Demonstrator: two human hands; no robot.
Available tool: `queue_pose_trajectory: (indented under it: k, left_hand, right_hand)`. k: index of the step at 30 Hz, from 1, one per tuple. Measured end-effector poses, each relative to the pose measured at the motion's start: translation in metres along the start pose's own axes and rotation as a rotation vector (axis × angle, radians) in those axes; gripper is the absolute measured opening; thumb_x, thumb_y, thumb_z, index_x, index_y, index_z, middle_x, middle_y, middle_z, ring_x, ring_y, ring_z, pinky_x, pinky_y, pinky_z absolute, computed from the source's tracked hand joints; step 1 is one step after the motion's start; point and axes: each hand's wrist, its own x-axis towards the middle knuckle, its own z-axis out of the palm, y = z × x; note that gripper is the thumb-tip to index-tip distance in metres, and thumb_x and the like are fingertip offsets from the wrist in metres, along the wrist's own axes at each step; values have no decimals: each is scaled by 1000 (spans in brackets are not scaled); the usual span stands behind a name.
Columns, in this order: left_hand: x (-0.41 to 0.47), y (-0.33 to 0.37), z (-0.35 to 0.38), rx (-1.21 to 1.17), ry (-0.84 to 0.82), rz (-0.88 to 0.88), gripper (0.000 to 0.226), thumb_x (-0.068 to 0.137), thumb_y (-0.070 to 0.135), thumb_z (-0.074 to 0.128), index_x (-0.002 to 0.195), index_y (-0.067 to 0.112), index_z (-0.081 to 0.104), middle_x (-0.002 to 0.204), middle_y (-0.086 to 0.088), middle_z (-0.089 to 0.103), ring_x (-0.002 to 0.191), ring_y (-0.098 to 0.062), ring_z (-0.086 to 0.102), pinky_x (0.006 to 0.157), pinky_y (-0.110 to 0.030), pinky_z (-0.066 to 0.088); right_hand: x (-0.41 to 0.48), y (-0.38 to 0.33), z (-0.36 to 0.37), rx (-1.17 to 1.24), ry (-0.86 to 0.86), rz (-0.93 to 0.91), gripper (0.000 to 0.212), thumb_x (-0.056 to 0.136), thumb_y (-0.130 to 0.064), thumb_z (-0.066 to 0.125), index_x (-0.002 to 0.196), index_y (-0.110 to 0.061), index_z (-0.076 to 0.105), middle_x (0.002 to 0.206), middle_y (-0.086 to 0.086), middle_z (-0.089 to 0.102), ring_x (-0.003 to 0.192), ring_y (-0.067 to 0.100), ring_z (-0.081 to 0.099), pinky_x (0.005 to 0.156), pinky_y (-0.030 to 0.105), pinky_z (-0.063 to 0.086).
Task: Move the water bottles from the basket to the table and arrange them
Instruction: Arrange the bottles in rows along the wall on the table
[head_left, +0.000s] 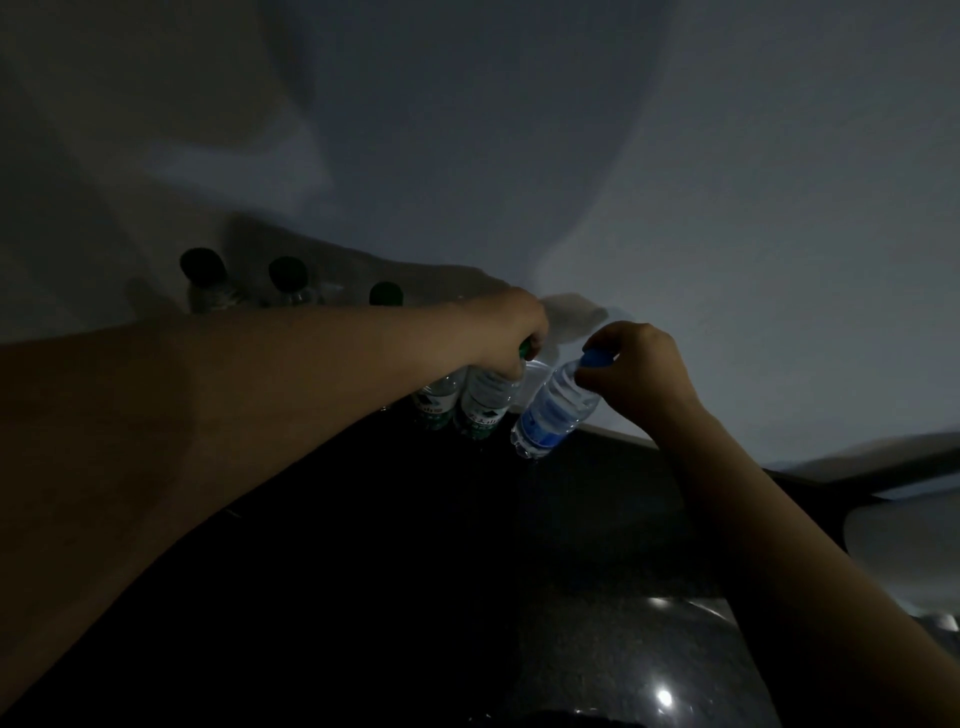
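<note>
The scene is dim. My left hand (511, 332) grips the neck of a green-labelled water bottle (485, 402) that stands on the dark table (597, 519), close against a second green-labelled bottle (435, 402). To its right, my right hand (631, 369) pinches the blue cap of a blue-labelled bottle (553, 410), which tilts to the right. Three more bottles with dark green caps (202, 265) (287, 273) (386, 293) stand in a row behind my left forearm, their lower parts hidden. No basket is in view.
A pale wall (519, 156) rises right behind the bottles along the table's far edge. A dark curved object and a pale rounded shape (904, 540) sit at the right edge. Light glints on the glossy table surface near the front.
</note>
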Motion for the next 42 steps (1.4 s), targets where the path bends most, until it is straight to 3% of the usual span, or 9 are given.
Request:
queue_pose_trajectory:
  k: [11, 16, 20, 25, 28, 31, 33, 38, 42]
  left_hand:
    - [1, -2, 1, 13, 11, 19, 30, 80, 17, 70, 109, 12, 65, 110, -5, 57, 87, -16, 49, 70, -27, 40]
    - [2, -3, 2, -4, 12, 22, 27, 79, 15, 70, 105, 11, 65, 108, -4, 56, 87, -15, 48, 69, -27, 38]
    - [2, -3, 4, 2, 21, 19, 27, 79, 15, 70, 105, 11, 65, 108, -6, 58, 85, -14, 48, 69, -26, 37]
    - [3, -3, 4, -7, 5, 1, 27, 80, 14, 69, 107, 11, 65, 110, -7, 60, 84, -15, 49, 68, -26, 38]
    - [2, -3, 4, -17, 1, -4, 27, 80, 14, 69, 107, 12, 64, 110, -6, 60, 86, -15, 50, 70, -26, 39]
    - [1, -2, 3, -14, 6, -2, 27, 81, 14, 69, 108, 13, 64, 110, -5, 59, 86, -14, 49, 69, -25, 37]
    - [1, -2, 3, -17, 12, 6, 28, 81, 14, 68, 108, 12, 64, 110, -5, 60, 86, -14, 49, 70, -25, 37]
    - [0, -2, 4, -18, 17, 10, 27, 80, 14, 69, 106, 11, 64, 110, -6, 58, 87, -15, 49, 71, -26, 38]
    - [1, -3, 5, -28, 19, 11, 26, 80, 13, 69, 106, 11, 64, 109, -5, 57, 87, -15, 48, 71, -26, 37]
  right_hand:
    - [6, -1, -9, -78, -112, -24, 30, 79, -8, 72, 108, -12, 66, 116, 10, 63, 104, 23, 58, 85, 29, 48]
    - [4, -7, -7, -140, -14, 55, 42, 78, -31, 76, 107, -5, 61, 101, 10, 62, 91, 24, 60, 79, 35, 53]
    - [9, -10, -6, -180, -36, 23, 26, 83, -19, 71, 103, -4, 65, 103, 14, 66, 90, 22, 61, 75, 28, 48]
    - [7, -13, -8, -110, -116, -62, 27, 84, -3, 66, 111, -8, 66, 116, 10, 65, 105, 22, 61, 87, 25, 44]
    - [9, -14, -8, -123, -108, -26, 35, 83, -11, 70, 117, -9, 62, 115, 10, 63, 103, 23, 60, 84, 27, 46]
    - [9, -14, -6, -184, -66, 32, 38, 80, -25, 75, 110, -5, 62, 105, 11, 64, 88, 20, 57, 74, 28, 45]
    - [9, -14, -4, -210, -64, 26, 31, 82, -23, 73, 105, -4, 63, 103, 13, 65, 86, 19, 57, 74, 27, 45]
    - [5, -12, -5, -137, -73, -82, 31, 84, -7, 67, 115, -10, 64, 117, 11, 64, 106, 24, 60, 88, 28, 46]
    - [5, -13, -3, -136, -80, -72, 32, 84, -8, 68, 115, -10, 63, 117, 11, 64, 105, 23, 60, 84, 24, 43]
